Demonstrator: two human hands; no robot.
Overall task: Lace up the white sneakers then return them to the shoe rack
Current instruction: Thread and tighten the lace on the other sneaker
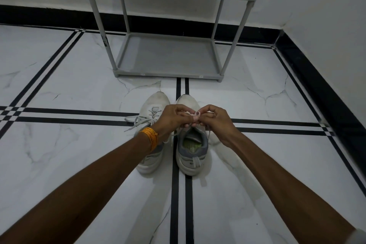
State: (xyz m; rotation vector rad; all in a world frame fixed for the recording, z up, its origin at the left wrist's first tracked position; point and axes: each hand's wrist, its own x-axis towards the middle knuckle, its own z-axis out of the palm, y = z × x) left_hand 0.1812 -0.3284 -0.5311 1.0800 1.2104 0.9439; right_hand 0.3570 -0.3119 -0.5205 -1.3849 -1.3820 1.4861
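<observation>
Two white sneakers stand side by side on the floor, toes pointing away from me. The left sneaker (153, 105) has its laces lying loose to the left. Above the tongue of the right sneaker (191, 150), my left hand (172, 118) and my right hand (213, 120) meet, each pinching the white lace (189, 114) of that shoe. Their fingers hide most of the lacing. The grey shoe rack (168, 74) stands just beyond the sneakers, both of its visible shelves bare.
The floor is white marble tile with black stripe lines. A black skirting runs along the white walls behind and to the right of the rack. An orange thread band circles my left wrist (151, 137).
</observation>
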